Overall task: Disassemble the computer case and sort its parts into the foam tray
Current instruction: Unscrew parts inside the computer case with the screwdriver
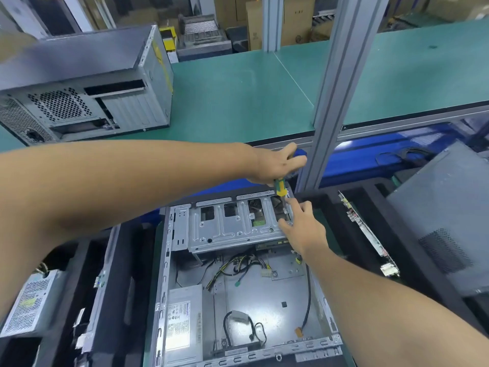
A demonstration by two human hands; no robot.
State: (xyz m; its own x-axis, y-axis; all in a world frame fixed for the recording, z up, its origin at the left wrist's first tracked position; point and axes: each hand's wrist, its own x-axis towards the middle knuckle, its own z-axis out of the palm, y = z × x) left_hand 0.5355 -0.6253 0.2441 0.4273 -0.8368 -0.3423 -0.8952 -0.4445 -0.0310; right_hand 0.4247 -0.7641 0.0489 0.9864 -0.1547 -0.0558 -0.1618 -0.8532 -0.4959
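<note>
The left hand [277, 165] curls round the green-and-yellow handle of a screwdriver [280, 187], whose shaft points down at the far right corner of the drive cage [232, 223]. The right hand [304, 226] rests on that same corner with its fingers loosely spread, fingertips beside the screwdriver tip; whether they pinch a screw there I cannot tell.

The cage is bright stamped sheet steel with ribs and cut-out windows, sitting across the far end of the open computer case [238, 282], which lies flat between black foam tray [127, 274] compartments on the near surface. It will likely handle as a stiff, moderately light box with sharp stamped edges, so the folded side walls look like the safest hold (the windows invite fingers but the edges there are raw). It probably stays fixed until its screws are out.

Below it a loose bundle of wiring [238, 263] trails over the case floor; soft and snag-prone, best lifted by its connectors. The power supply [182, 319] at the near left of the case is a labelled grey box, probably the heaviest part left, and wants a full grasp across its body.

On the green bench behind stands another computer tower [87, 86].
</note>
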